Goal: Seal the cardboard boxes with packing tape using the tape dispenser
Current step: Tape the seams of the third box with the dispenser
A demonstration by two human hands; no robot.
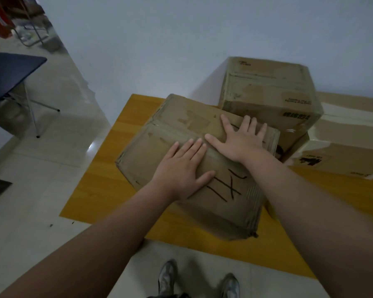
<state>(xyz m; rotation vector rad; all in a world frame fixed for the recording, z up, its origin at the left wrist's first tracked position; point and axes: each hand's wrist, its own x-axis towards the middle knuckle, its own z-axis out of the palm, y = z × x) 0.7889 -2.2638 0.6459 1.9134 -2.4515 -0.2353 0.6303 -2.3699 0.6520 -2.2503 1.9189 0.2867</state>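
On a yellow table (91,190) pushed against a white wall (181,39), above a pale tiled floor (41,190) with a dark blue chair (9,76) to the left, three cardboard boxes sit closed, their contents hidden. The near box (170,117), marked in black pen, lies nearest the person, with a taller box (267,97) behind it and a taped box (342,151) to the right. The left hand (181,171) and right hand (241,140) press flat on the near box's top, side by side, fingers straight and spread.
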